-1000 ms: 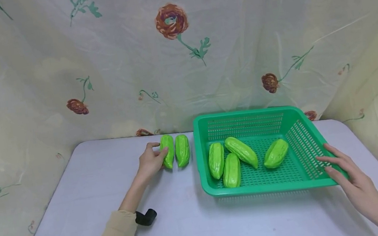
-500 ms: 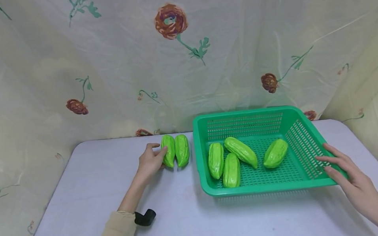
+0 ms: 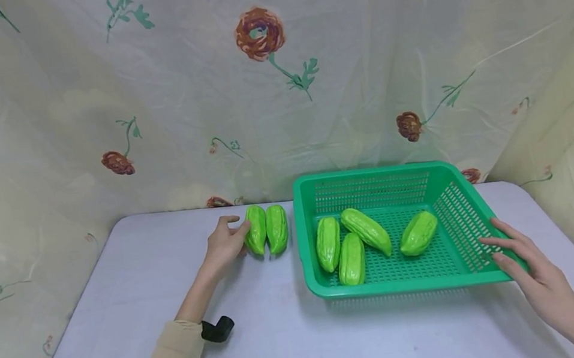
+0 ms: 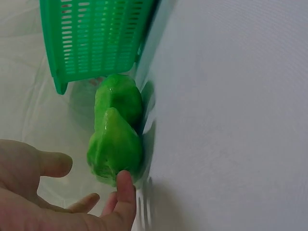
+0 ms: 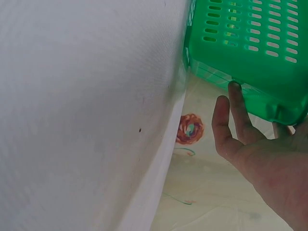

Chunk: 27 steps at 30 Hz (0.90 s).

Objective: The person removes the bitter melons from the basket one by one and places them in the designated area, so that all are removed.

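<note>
Two light-green, ridged bitter melons lie side by side at the table's back edge, left of the basket. My left hand (image 3: 224,246) is at the nearer bitter melon (image 3: 256,230); in the left wrist view its thumb stands apart while a fingertip (image 4: 125,179) appears to touch the melon's end. The other bitter melon (image 3: 277,229) is to its right. At the front right corner of the green plastic basket (image 3: 394,287), my right hand (image 3: 542,278) rests extended fingers over the rim. In the right wrist view, two of its fingers (image 5: 237,103) reach the basket's outside.
Several more bitter melons (image 3: 366,231) lie loose inside the basket. Beneath everything is a white-covered table (image 3: 287,348). A flower-patterned curtain (image 3: 177,127) hangs right behind the table and at both sides.
The left bitter melon has shifted slightly right, closing the gap to its neighbour. My left hand has then drawn back a little to the left, loosening from it. The right hand stays put.
</note>
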Motion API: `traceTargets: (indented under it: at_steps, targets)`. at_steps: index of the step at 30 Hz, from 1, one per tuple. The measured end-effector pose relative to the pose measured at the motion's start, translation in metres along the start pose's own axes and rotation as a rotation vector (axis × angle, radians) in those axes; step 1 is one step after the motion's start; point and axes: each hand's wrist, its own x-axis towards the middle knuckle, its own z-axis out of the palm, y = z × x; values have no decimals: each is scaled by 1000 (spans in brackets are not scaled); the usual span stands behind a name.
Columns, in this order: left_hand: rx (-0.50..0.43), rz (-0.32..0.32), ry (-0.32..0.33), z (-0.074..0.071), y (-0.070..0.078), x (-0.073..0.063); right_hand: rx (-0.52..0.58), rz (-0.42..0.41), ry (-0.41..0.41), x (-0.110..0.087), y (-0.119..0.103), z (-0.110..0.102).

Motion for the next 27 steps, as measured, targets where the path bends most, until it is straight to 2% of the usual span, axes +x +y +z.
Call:
traceTargets:
  at_steps: [7,17,27]
  targets:
    - [-42,37,51,-1,6,-2,-10,-12,4,0,-2,-1]
    - [-12,160,134,3,23,-12,-18,-2,-3,0,-2,-1]
    - [-22,253,88,8,48,-26,-17,1,-6,0,-2,-1]
